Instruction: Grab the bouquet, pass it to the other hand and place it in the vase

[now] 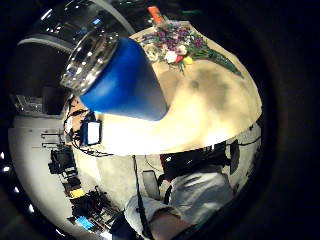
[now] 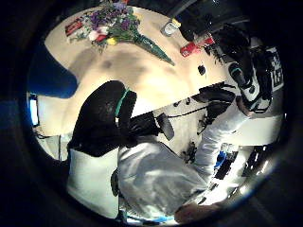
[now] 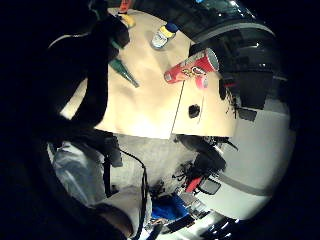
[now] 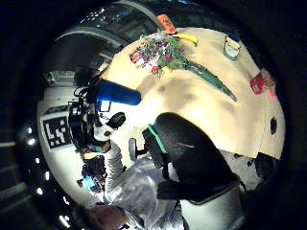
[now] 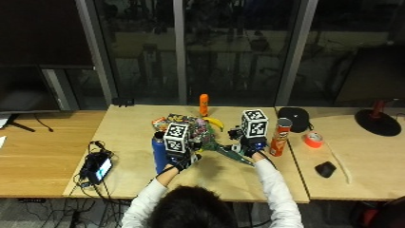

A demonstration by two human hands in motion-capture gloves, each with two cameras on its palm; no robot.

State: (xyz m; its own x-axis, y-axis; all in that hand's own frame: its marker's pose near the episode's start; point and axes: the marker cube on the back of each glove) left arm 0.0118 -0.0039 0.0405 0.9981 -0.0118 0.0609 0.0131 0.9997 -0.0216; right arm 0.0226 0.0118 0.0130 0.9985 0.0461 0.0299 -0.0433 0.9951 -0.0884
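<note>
Bouquet [image 5: 201, 134] lies mid-table, blooms toward the far edge beside blue vase [image 5: 159, 153]; light, floppy, crushable, so grasp the wrapped stems; both hands' [image 5: 179, 159] [image 5: 252, 145] grip unreadable.

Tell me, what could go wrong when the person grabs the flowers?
The blue vase stands right beside the left hand, so a bump might tip it. The bouquet lies among other things: a banana and an orange bottle sit near its blooms, and a red chip can stands by the right hand. Lifting the bouquet's long stems could knock these.
</note>
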